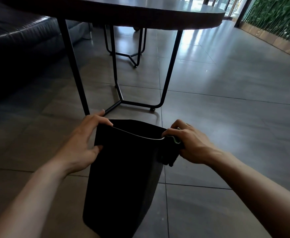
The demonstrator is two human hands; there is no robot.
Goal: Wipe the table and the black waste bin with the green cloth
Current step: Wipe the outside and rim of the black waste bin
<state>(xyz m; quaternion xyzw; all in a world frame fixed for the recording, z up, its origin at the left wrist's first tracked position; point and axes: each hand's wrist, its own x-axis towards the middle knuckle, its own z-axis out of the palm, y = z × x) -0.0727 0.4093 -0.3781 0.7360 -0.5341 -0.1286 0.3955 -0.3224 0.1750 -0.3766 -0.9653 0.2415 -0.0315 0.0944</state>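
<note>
The black waste bin (123,177) stands on the tiled floor, tilted toward me, its open mouth facing away. My left hand (84,141) grips the bin's left rim, fingers over the top edge and thumb on the near wall. My right hand (190,145) holds the green cloth (171,152) bunched against the bin's right rim corner; the cloth looks dark, with a green edge showing. The dark round table (158,12) stands just beyond the bin on black metal legs (168,69).
A dark leather sofa (20,40) fills the left side behind the table leg. A second metal frame (128,54) stands farther back under the table. A green plant wall (275,18) runs along the right. Open tiled floor (235,117) lies to the right.
</note>
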